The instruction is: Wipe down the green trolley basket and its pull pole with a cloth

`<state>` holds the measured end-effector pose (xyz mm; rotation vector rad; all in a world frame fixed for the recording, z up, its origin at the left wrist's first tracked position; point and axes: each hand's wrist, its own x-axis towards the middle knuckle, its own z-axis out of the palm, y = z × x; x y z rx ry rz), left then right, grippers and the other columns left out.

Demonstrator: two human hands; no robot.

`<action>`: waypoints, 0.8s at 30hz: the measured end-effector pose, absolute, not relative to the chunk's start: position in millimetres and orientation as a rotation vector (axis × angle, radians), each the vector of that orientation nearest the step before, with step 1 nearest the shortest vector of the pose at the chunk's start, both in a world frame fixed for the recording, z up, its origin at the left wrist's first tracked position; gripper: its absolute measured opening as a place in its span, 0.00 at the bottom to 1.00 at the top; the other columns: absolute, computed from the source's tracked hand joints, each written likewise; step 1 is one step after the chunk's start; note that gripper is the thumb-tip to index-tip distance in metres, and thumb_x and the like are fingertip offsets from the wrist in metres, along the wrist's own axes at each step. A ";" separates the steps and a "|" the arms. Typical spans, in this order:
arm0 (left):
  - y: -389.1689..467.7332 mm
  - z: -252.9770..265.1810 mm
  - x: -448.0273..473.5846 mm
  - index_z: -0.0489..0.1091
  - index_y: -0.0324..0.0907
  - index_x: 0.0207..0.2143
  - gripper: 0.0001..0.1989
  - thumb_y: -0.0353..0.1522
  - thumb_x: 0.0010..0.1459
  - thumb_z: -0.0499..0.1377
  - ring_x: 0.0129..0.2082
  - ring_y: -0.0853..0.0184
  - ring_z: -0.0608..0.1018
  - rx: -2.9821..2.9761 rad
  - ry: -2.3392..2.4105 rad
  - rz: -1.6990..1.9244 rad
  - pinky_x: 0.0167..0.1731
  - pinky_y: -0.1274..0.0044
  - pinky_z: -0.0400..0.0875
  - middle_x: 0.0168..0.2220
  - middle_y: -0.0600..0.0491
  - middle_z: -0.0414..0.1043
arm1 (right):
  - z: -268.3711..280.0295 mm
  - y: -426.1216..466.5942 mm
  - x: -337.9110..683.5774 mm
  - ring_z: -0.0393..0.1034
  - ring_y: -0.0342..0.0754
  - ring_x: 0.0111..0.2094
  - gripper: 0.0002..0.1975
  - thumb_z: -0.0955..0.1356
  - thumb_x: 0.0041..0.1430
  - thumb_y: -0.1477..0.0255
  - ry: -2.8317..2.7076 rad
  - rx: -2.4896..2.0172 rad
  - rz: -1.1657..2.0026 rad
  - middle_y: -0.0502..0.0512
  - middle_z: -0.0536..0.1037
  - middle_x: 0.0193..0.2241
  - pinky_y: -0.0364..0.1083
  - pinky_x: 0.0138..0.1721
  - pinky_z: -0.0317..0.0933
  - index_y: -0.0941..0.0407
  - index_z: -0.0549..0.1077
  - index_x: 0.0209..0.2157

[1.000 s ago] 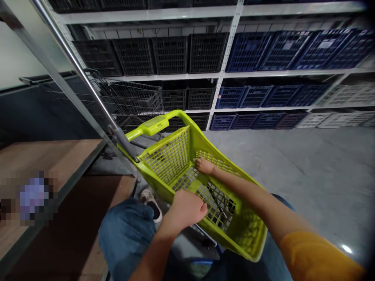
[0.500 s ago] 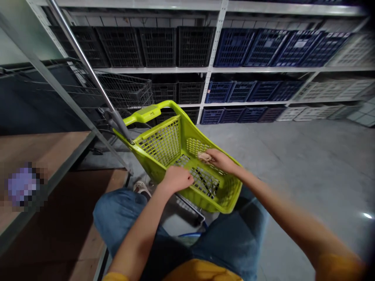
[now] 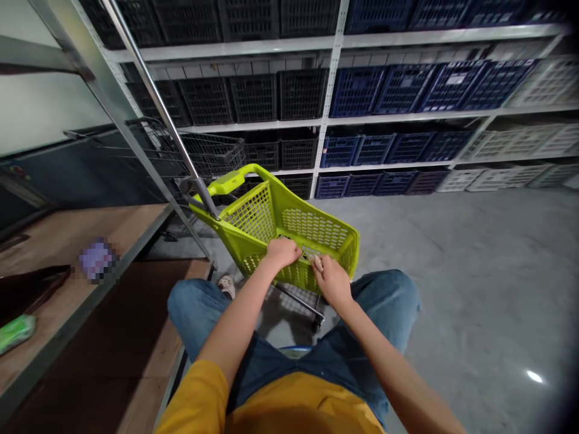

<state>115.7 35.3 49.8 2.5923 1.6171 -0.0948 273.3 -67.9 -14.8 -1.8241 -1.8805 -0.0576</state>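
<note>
A lime-green plastic shopping cart (image 3: pixel 316 224) stands in front of my knees, with slotted walls and a grid floor. My left hand (image 3: pixel 284 252) is closed in a fist over the near rim of its basket; the fingers are partly hidden. Just to the right, my right hand (image 3: pixel 333 280) is closed on a small crumpled beige cloth (image 3: pixel 318 263) at the near side of the basket. Most of the cloth is covered by the fingers. The two hands are close together but apart.
A metal pole (image 3: pixel 154 90) rises beside the cart handle (image 3: pixel 226 182). At left are a wooden shelf (image 3: pixel 136 220) with a blurred-out purple item (image 3: pixel 97 260) and a green packet (image 3: pixel 17 333). Behind stand racks of black crates (image 3: pixel 253 99) and blue crates (image 3: pixel 357 90), and a wire cart (image 3: pixel 208 150).
My right hand, with the cloth, has come from the far inner wall of the basket back toward the near rim. My left hand stays at the near rim. The camera view has shifted.
</note>
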 end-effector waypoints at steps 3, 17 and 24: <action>32.7 47.1 116.3 0.81 0.41 0.38 0.21 0.40 0.64 0.50 0.40 0.56 0.82 2.601 1.629 -0.048 0.38 0.72 0.72 0.38 0.42 0.81 | -15.1 -61.3 268.1 0.70 0.55 0.36 0.18 0.55 0.71 0.61 -1.935 -1.830 -0.210 0.60 0.76 0.31 0.48 0.36 0.57 0.55 0.70 0.37; 26.4 72.4 37.4 0.78 0.37 0.38 0.24 0.44 0.69 0.49 0.42 0.59 0.79 2.794 1.662 0.262 0.45 0.68 0.64 0.37 0.42 0.79 | -30.1 20.6 322.3 0.70 0.51 0.37 0.26 0.51 0.72 0.63 -2.029 -1.663 -0.200 0.61 0.79 0.35 0.45 0.34 0.54 0.56 0.77 0.40; 8.0 71.3 -17.5 0.75 0.42 0.41 0.15 0.38 0.70 0.50 0.44 0.60 0.76 2.880 1.811 0.494 0.48 0.67 0.60 0.39 0.48 0.79 | -24.8 59.9 329.0 0.71 0.52 0.40 0.22 0.54 0.71 0.64 -2.150 -1.606 -0.136 0.60 0.80 0.39 0.47 0.42 0.58 0.57 0.76 0.42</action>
